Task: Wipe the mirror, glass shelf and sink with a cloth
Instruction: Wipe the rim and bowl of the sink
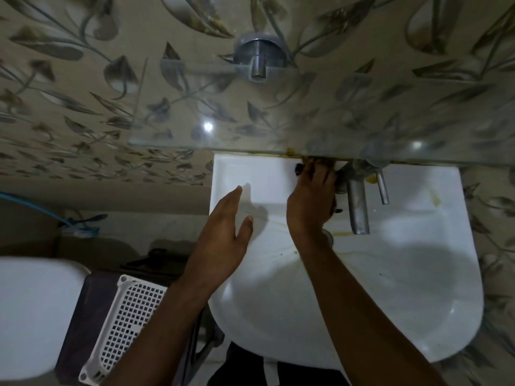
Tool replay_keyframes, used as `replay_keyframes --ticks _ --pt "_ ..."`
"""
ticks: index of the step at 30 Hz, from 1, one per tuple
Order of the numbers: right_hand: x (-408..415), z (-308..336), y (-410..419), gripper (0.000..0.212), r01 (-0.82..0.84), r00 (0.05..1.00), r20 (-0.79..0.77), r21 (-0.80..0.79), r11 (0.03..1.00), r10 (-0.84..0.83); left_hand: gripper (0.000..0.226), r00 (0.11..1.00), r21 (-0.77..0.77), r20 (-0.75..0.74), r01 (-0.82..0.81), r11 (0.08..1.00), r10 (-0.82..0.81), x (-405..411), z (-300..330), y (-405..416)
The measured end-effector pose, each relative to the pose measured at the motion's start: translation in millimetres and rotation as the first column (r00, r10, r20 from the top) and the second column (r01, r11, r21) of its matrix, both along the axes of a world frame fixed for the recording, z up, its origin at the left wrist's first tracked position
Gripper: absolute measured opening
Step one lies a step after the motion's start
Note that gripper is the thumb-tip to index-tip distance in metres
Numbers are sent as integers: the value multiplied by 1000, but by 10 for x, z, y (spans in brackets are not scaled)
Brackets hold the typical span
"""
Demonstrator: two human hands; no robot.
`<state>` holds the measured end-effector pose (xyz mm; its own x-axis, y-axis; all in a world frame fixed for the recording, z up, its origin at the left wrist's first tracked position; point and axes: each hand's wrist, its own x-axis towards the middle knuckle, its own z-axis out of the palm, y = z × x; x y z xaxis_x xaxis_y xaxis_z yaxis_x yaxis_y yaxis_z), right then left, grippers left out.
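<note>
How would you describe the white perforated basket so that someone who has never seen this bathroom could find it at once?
Start at the white sink under the glass shelf. Look down and to its left, past the person's left hand, to the basket lying tilted on a dark surface. Its grid of small square holes sets it apart from the smooth white toilet beside it.

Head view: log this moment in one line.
stage: wiping sink rear ledge | right hand: presses dark cloth beside tap | left hand: open, over basin edge
</note>
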<state>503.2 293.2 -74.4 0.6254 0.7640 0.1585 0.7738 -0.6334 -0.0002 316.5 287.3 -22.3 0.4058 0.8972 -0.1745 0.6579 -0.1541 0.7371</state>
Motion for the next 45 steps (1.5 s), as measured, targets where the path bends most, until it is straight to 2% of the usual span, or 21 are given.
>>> replay_keyframes --ticks 2,4,6,7,9,11,14,16,19,20,21,22,25,28,30,31,34,35,37,39,45 --pt "-173 73 95 51 -8 998 -60 33 999 10 66 998 -23 -25 50 998 -51 55 -27 53" --pt "-330 61 144 50 -175 978 -91 125 977 187 69 997 -51 -26 68 996 -69 106 -28 105" --pt "-278 -12 83 63 -337 927 -121 155 929 356 71 997 -57 -16 68 996 -69 129 -16 137" --pt "-165 -30 34 72 -356 909 -176 138 924 377 71 998 -54 -14 65 996 -66 119 -12 144" --pt "51 -85 -71 78 -244 945 -193 130 961 266 71 999 -56 -15 50 997 -51 63 -14 140" --pt "139 -89 -73 69 -87 983 -143 163 983 111 70 999 -58 -25 41 997 -43 7 -27 124" --pt "-37 -80 43 55 -7 969 -235 279 960 76 70 998 -70 -35 44 997 -47 -27 -28 91" --pt "-220 -82 119 50 -61 914 -357 352 934 194 70 999 -72 -23 41 997 -42 -18 -7 87" --pt "-371 -141 121 58 -435 797 -243 403 805 553 70 999 -69 9 31 997 -31 -11 31 83" --pt "-322 -151 119 65 -485 747 -261 415 770 611 69 999 -69 21 29 997 -27 -16 41 82" --pt "-251 -157 98 73 -468 729 -311 424 776 610 69 999 -68 29 22 997 -20 -32 50 77" --pt "-153 -186 66 78 -413 766 -324 412 812 554 69 999 -63 32 12 998 -10 -54 56 73" --pt "12 -208 -16 65 -159 954 -189 343 926 234 68 999 -50 21 -31 998 32 -142 45 60" --pt "-226 -150 116 58 -54 962 -229 380 923 150 68 999 -60 11 -44 997 44 -198 26 26" --pt "-489 -87 211 56 -137 919 -293 395 908 266 68 999 -63 4 -44 997 44 -219 12 15" --pt "-614 -74 231 54 -243 866 -322 395 886 382 68 999 -63 2 -45 997 45 -231 5 15" --pt "-747 -53 251 50 -499 587 -441 463 732 679 68 999 -65 -25 -46 997 45 -300 -16 33" --pt "-704 -53 275 53 -513 556 -456 469 719 694 68 998 -64 -37 -52 997 50 -338 -26 35" --pt "-612 -52 328 61 -465 610 -487 418 780 625 70 996 -53 -66 -71 996 67 -422 -51 30" --pt "-594 -54 357 62 -455 682 -436 376 807 587 71 993 -41 -91 -82 996 78 -487 -87 30" --pt "-809 -45 75 50 -536 518 -476 466 704 710 71 987 -116 -57 -155 981 149 -651 -180 -68"
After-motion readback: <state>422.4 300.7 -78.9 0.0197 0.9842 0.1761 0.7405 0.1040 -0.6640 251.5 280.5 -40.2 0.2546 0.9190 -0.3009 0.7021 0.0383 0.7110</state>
